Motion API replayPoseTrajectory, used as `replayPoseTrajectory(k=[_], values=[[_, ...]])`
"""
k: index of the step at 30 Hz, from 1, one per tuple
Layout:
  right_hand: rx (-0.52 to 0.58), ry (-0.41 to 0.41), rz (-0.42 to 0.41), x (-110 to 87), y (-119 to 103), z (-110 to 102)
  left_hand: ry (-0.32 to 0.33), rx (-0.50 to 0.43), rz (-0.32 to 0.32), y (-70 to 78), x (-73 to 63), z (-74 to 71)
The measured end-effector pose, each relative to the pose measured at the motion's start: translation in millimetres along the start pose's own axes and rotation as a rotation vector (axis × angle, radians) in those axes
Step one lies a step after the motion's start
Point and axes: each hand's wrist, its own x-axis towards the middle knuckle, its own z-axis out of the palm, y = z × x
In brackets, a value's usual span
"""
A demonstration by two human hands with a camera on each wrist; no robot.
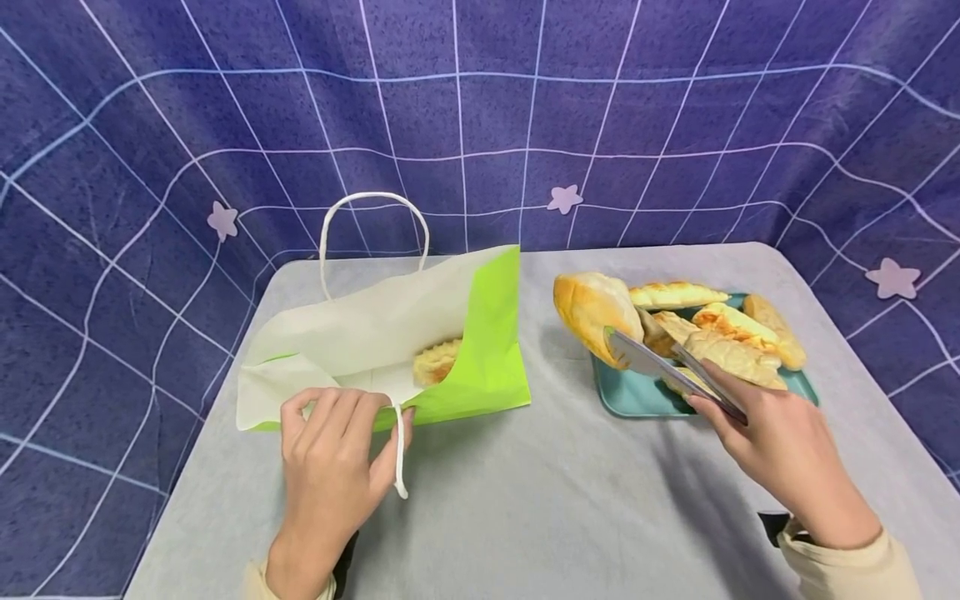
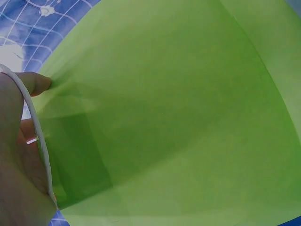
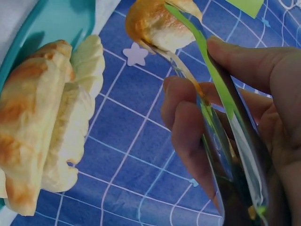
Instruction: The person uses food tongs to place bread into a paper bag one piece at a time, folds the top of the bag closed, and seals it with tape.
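Note:
My left hand (image 1: 330, 454) pinches the near rim of a green and white paper bag (image 1: 480, 367), which lies on its side with its mouth toward me. A white cord handle hangs over that hand's thumb side. One piece of bread (image 1: 437, 362) shows inside the bag. In my right hand (image 1: 780, 442) I grip metal tongs (image 1: 660, 367). Their tips hold a round bread roll (image 1: 596, 312), raised at the left end of a teal tray (image 1: 637, 400). The right wrist view shows the roll (image 3: 164, 23) between the tong tips. The bag's green side (image 2: 164, 117) fills most of the left wrist view.
Several other breads (image 1: 731, 342) lie heaped on the tray at the table's right. A pale grey cloth (image 1: 510, 500) covers the table. Behind it hangs a blue curtain (image 1: 487, 117) with a white grid and stars. The bag's far handle (image 1: 375, 196) stands up.

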Motion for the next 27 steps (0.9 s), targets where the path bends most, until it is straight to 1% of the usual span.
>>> replayPoseTrajectory(k=[13,17,22,27], values=[[-0.022,0.076,-0.019,-3.8,-13,-21,0.008,0.007,-0.004,-0.2,0.5,2.3],[-0.035,0.104,-0.040,-6.0,-18,-29,0.007,0.009,-0.004,-0.3,0.0,2.2],[-0.041,0.157,-0.069,-4.8,-21,-39,0.002,0.009,-0.004,0.0,0.1,1.9],[-0.012,0.271,-0.109,2.2,-28,-42,0.004,0.006,-0.005,0.6,0.7,1.8]])
